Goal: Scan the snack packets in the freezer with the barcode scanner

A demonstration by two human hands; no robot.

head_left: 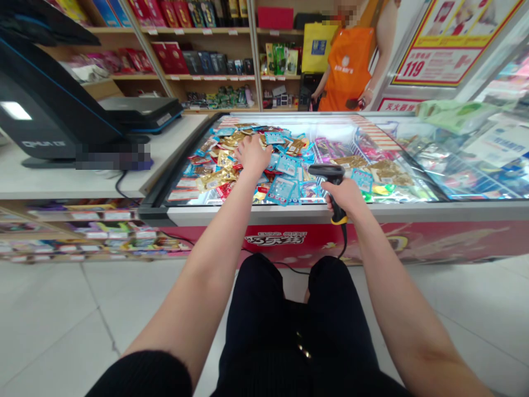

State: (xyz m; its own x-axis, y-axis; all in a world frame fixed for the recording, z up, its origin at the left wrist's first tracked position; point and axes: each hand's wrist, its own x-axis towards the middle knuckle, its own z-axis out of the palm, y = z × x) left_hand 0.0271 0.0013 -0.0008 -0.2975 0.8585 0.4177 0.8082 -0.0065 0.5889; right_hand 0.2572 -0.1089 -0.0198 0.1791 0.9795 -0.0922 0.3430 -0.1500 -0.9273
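Observation:
My left hand (pixel 253 156) reaches over the open chest freezer (pixel 289 214) and rests on a heap of foil snack packets (pixel 219 176). Its fingertips are hidden among the packets, so I cannot tell if it holds one. My right hand (pixel 344 200) is shut around the black handle of a corded barcode scanner (pixel 331 173), whose head points forward over the blue packets (pixel 281 190). The scanner's cord (pixel 344 241) hangs down the freezer's front.
A white counter (pixel 74 182) with a black point-of-sale terminal (pixel 53 105) stands to the left. A co-worker in an orange apron (pixel 346 69) stands beyond the freezer, before goods shelves (pixel 206 63). A glass panel (pixel 467 154) covers the freezer's right end.

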